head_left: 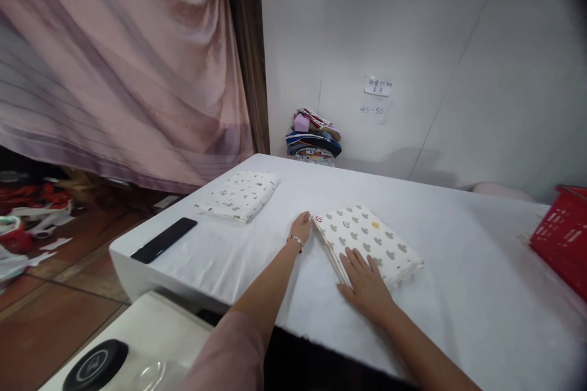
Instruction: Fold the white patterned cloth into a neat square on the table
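Observation:
A folded white cloth (367,235) with grey mouse-head shapes and a few red, yellow and green marks lies at an angle on the white table. At its left corner is my left hand (301,227), wearing a bracelet, its fingers drawn together on the corner's edge. My right hand (365,284) rests flat on the near side of the same cloth, fingers spread. Farther left lies a second folded white cloth (243,195) with small dark prints, apart from both hands.
A black phone-like slab (164,240) lies by the left edge of the white table (477,244). At the right stands a red basket (562,241). Folded fabrics (314,137) are stacked against the wall. A white surface with a black round object (95,365) is at lower left.

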The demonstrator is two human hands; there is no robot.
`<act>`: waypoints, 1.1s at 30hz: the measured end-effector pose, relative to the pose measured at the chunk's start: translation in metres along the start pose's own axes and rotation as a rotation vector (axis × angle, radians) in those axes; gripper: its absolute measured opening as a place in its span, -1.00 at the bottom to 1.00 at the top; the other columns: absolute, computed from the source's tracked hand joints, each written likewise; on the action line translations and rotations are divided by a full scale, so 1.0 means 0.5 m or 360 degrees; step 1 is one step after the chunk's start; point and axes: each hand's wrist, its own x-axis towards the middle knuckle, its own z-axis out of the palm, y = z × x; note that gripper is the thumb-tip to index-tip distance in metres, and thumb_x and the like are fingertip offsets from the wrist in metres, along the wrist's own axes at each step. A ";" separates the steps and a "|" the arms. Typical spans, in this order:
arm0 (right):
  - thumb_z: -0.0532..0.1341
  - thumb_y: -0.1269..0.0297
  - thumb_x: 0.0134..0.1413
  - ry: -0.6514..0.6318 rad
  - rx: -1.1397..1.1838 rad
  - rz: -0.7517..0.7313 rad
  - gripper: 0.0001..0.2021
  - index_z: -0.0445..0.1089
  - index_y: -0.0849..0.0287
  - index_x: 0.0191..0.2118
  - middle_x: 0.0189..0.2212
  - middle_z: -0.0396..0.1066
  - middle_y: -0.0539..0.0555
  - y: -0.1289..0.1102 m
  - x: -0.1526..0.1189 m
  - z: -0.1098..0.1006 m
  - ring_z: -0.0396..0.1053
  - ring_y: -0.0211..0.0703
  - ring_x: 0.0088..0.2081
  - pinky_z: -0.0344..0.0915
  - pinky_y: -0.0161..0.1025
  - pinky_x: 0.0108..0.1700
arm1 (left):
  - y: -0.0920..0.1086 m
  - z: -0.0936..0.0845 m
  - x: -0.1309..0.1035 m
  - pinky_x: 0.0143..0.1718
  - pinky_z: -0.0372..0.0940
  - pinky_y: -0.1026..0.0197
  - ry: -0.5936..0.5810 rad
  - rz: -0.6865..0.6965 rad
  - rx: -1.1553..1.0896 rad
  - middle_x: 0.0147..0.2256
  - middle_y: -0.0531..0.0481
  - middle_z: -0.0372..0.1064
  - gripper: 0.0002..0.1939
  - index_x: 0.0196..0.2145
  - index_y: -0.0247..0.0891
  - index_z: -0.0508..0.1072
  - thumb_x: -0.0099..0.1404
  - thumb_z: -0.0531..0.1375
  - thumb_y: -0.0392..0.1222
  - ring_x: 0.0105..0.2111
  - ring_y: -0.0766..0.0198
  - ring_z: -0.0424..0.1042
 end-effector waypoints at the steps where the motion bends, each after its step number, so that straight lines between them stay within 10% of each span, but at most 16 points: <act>1: -0.10 -0.05 0.13 -0.0004 0.0009 0.0000 -0.36 -0.12 0.16 0.26 0.27 -0.24 0.09 0.000 0.001 0.000 -0.29 0.06 0.26 -0.32 0.10 0.20 | 0.008 0.000 -0.015 0.03 0.16 0.24 0.0038 0.0021 0.0021 0.03 0.00 0.29 -0.59 0.06 -0.18 0.27 0.24 0.03 -0.28 0.01 0.29 0.28; 7: -0.07 -0.04 0.11 -0.0051 0.0087 0.0015 -0.34 -0.14 0.16 0.26 0.27 -0.26 0.10 -0.004 0.000 -0.008 -0.33 0.05 0.27 -0.35 0.11 0.20 | 0.074 0.032 -0.118 0.22 -0.23 0.03 0.0032 0.0604 0.0504 0.19 0.02 0.02 -0.59 0.07 -0.14 0.26 0.27 0.00 -0.09 0.22 0.18 -0.12; 13: -0.05 -0.11 0.08 -0.0178 0.0435 0.0002 -0.36 -0.02 0.08 0.23 0.26 -0.15 0.08 0.014 -0.001 -0.049 -0.24 -0.02 0.26 -0.31 0.06 0.21 | 0.070 0.053 -0.145 0.19 -0.28 -0.11 -0.0284 0.0538 0.0687 0.23 0.05 -0.09 -0.56 0.13 -0.07 0.16 0.30 -0.10 -0.08 0.25 0.19 -0.27; 19: -0.07 0.07 0.14 0.0140 0.0256 0.0513 -0.53 0.19 0.12 0.12 0.21 0.02 0.11 0.128 0.038 -0.090 -0.15 -0.02 0.24 -0.18 0.03 0.18 | 0.054 0.054 -0.134 0.19 -0.27 -0.10 -0.0291 0.0499 0.0624 0.24 0.06 -0.12 -0.55 0.14 -0.05 0.15 0.30 -0.09 -0.07 0.25 0.19 -0.28; 24: -0.10 0.07 0.15 0.0069 -0.0069 0.0838 -0.48 0.09 0.22 0.16 0.22 -0.04 0.21 0.201 0.029 -0.043 -0.12 0.09 0.22 -0.12 0.11 0.13 | 0.065 0.048 -0.142 0.18 -0.30 -0.15 -0.0235 0.0507 0.0624 0.22 0.01 -0.05 -0.55 0.12 -0.09 0.19 0.28 -0.05 -0.06 0.24 0.14 -0.22; 33: -0.05 0.06 0.11 -0.0014 0.0166 0.0823 -0.49 0.15 0.20 0.13 0.18 0.04 0.21 0.220 0.039 -0.056 -0.01 0.06 0.18 0.00 0.02 0.09 | 0.102 0.081 -0.266 0.21 -0.40 -0.14 -0.0467 0.1184 0.0743 0.18 0.00 0.03 -0.51 0.12 -0.08 0.20 0.28 -0.06 0.09 0.22 0.10 -0.14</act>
